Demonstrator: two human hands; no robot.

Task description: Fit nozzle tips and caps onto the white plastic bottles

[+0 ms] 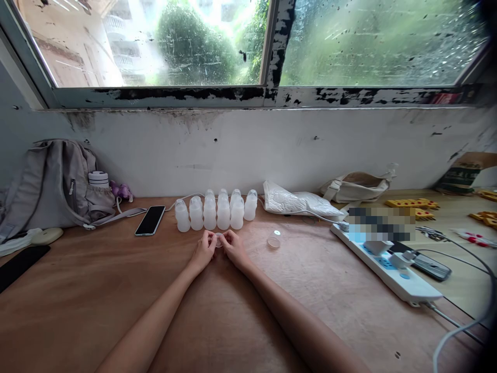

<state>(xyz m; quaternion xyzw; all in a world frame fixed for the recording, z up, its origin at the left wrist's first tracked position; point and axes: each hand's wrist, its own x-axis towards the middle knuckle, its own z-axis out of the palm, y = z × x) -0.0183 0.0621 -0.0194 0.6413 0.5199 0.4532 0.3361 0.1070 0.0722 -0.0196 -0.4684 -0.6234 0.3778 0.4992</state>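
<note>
My left hand (204, 250) and my right hand (234, 247) meet at the middle of the wooden table (97, 295), fingertips pinched together on a small clear cap (219, 240). Just beyond them stand several small translucent white bottles (217, 211) in a tight group. A second clear round cap (274, 239) lies on the table to the right of my right hand, apart from it.
A black phone (150, 220) lies left of the bottles, with a grey backpack (50, 184) behind it. A white plastic bag (298, 203) and a beige pouch (357, 186) sit at the back right. A white power strip (388, 269) with cables runs along the right.
</note>
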